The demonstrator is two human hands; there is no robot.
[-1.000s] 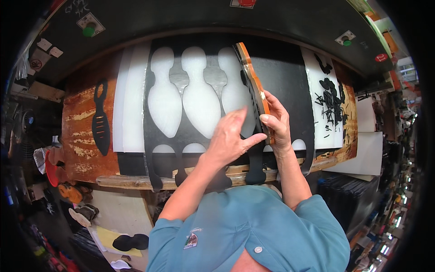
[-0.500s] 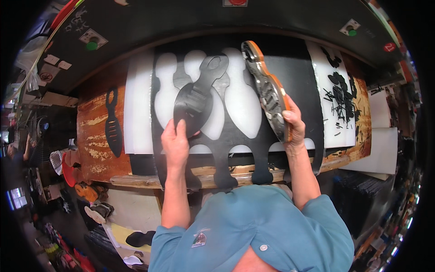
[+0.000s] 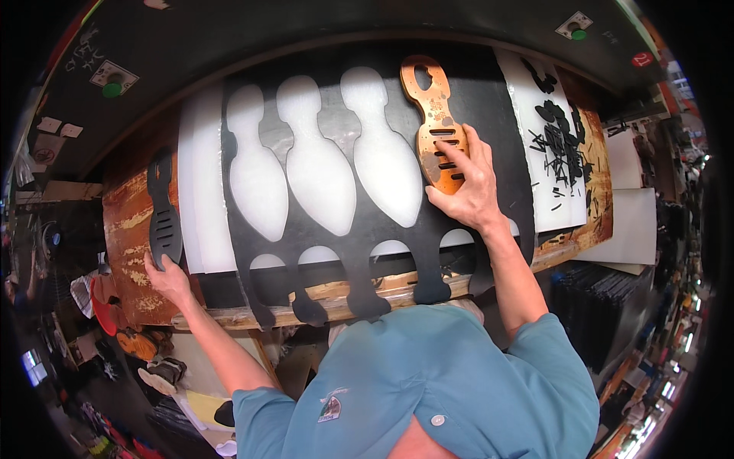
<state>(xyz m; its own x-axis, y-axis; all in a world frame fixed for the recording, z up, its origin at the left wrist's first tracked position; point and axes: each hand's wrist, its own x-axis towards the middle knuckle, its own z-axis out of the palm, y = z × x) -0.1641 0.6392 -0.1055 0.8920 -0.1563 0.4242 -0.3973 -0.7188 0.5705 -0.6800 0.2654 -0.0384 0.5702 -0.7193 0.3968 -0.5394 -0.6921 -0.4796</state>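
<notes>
1. Pinching with thumb and fingers, the left hand (image 3: 170,281) holds the near end of a black slotted piece (image 3: 164,228), at nine o'clock of the view.
2. At one o'clock, the orange mould (image 3: 437,111) lies upon a black sheet (image 3: 485,96).
3. The right hand (image 3: 468,183) touches this mould with fingers spread; if they grip, I cannot tell.
4. Black scraps (image 3: 564,149) lie at two o'clock.

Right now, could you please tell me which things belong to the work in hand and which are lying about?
Likely in use:
orange slotted form, under the right hand
black slotted piece, touched by the left hand
black sheet with shaped cutouts

Likely lying about:
small black scraps
white rectangular panel
</notes>
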